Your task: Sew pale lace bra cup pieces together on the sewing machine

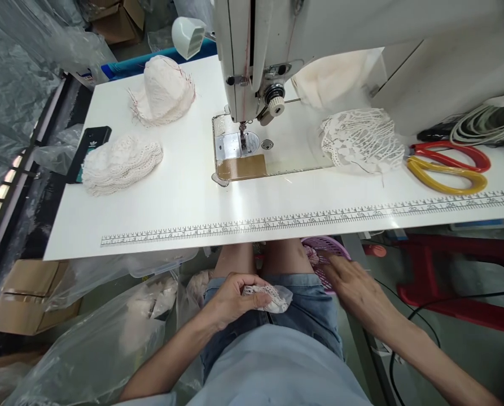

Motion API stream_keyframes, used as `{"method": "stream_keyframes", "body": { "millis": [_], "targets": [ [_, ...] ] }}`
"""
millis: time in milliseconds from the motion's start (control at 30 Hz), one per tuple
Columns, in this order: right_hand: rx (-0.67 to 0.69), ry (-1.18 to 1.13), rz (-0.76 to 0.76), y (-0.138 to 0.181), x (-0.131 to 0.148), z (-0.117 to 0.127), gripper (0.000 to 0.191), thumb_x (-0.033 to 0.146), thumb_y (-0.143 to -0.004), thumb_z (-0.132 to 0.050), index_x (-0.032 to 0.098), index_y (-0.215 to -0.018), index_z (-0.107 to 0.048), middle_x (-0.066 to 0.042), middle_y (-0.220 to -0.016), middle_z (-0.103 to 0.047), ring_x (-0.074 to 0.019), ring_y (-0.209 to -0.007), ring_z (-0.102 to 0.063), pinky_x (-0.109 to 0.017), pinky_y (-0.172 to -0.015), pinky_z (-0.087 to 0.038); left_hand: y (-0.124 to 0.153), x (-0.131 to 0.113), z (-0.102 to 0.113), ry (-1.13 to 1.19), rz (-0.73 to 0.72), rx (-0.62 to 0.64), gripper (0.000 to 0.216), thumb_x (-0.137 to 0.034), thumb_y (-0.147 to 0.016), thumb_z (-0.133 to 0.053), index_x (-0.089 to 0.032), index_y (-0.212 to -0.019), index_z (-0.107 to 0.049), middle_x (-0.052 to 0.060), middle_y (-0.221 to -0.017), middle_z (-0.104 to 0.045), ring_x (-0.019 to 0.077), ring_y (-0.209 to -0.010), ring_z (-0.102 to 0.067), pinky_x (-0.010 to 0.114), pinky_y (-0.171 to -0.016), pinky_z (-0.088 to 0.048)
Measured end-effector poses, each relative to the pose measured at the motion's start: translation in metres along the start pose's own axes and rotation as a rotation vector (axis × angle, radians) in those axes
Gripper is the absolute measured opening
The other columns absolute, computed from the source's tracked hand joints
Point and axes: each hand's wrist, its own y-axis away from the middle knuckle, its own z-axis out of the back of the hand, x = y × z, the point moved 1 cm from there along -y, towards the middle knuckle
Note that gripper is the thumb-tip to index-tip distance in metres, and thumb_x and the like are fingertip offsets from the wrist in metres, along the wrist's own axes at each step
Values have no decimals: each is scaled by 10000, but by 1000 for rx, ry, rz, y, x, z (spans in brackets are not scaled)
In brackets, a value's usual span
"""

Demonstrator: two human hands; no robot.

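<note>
White tabletop point(171, 208), edged with a printed ruler, is seen from the head camera carrying a white sewing machine point(252, 56), three heaps of white lace and red and yellow scissors point(450, 166). Below it, over denim shorts, a small white lace piece point(268, 296) is pinched in the left hand point(230, 299). The right hand point(353, 285) is laid with fingers spread against a purple plastic basket point(325, 251).

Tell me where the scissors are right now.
In the head view, the scissors lie on the white table, far right, beside a lace pile and just above the printed ruler.
</note>
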Motion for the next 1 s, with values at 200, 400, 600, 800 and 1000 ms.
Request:
{"method": "stream_keyframes", "body": {
  "millis": [200,400,600,800,1000],
  "targets": [
    [600,-1149,83,-31,51,17,301,450,-770,-645,175,-891,-627,-26,-851,-639,-176,-799,-592,-243,-669,-457,7,-9,0,-261,-154,2,311,-412,-705,-707,-120,-812,-695,45,-740,-649,131,-681,-556,215,-655,-414],
    [673,-1292,3,-41,55,12,252,400,-765,-659,150,-738,-630,33,-658,-519,-101,-617,-452,-211,-558,-324,20,-7,8,-309,-180,-105,258,-378,-708,-708,-123,-743,-688,21,-680,-635,112,-644,-525,201,-613,-385],
    [678,-1267,28,-29,50,19,258,393,-752,-675,148,-699,-614,28,-679,-513,-102,-629,-440,-220,-570,-300,17,7,0,-63,-103,-98,348,-381,-596,-793,-107,-772,-671,33,-676,-660,103,-606,-561,210,-618,-438],
    [697,-1323,-37,-16,51,13,305,445,-755,-656,145,-724,-607,31,-651,-485,-98,-608,-408,-219,-552,-291,19,12,-5,-257,-172,-109,333,-375,-666,-743,-112,-864,-691,58,-728,-692,130,-650,-602,216,-634,-460],
    [648,-1360,-93,-9,62,-1,321,473,-803,-592,160,-734,-585,36,-643,-430,-94,-600,-379,-215,-544,-312,23,15,-6,-434,-229,-155,262,-321,-717,-690,-136,-902,-692,48,-762,-700,146,-697,-613,213,-638,-459]
  ]
}}
